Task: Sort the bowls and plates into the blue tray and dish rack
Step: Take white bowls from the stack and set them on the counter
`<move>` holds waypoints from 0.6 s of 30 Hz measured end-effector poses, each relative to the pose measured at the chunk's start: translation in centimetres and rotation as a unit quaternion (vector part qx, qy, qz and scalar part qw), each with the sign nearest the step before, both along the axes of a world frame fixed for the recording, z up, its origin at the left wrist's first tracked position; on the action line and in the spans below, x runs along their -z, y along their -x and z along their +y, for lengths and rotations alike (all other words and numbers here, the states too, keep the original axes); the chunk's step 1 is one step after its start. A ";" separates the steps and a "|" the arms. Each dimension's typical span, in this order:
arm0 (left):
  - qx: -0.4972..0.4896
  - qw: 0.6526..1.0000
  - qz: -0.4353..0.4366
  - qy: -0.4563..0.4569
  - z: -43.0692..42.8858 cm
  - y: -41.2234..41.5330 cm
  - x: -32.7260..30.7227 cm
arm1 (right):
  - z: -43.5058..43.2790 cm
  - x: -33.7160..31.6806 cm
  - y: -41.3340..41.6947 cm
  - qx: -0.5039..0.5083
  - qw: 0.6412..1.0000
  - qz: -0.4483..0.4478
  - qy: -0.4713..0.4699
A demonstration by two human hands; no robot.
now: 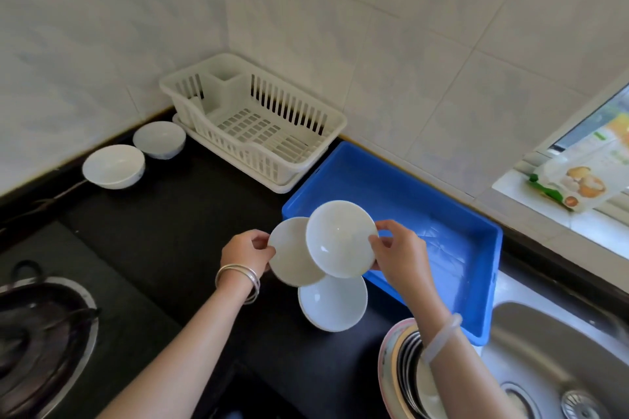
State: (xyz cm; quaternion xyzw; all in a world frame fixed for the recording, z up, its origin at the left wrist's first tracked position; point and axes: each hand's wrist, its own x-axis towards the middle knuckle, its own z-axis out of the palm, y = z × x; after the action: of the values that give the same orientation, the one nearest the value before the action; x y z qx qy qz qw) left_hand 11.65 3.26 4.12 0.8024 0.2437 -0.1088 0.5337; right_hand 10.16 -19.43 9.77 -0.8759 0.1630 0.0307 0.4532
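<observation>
Two white bowls are held up — the left hand (246,250) pinches the left bowl (291,257), the right hand (398,253) pinches the right bowl (340,238) — hollows tilted toward the camera, at the blue tray's (391,187) near-left corner.

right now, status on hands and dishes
Left hand holds one small dish, right hand another. Blue tray, dish rack empty. Nothing blocking.

Both my forearms reach forward from the near edge, bare, converging toward centre. My left hand (246,250) has fingers curled and thumb pinched against a held rim; bangles sit at that wrist. My right hand (398,253) is raised slightly farther right, thumb and fingertips pinching likewise, with a pale band on its wrist.
</observation>
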 end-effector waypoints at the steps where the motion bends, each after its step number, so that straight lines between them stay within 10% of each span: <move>1: -0.015 1.000 -0.001 0.007 0.9 -0.2 0.0 | 0.8 -0.1 -0.6 -0.007 1.000 0.002 -0.004; 18: -0.317 0.946 -0.002 0.071 18.7 -2.7 4.8 | 18.8 6.1 -12.6 -0.095 0.980 0.113 -0.130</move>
State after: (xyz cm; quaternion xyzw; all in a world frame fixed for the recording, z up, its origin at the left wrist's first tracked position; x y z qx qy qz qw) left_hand 14.33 21.94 -0.64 0.6438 0.4763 0.0508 0.5967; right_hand 22.73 -0.61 3.70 -0.8117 0.1241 0.1935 0.5370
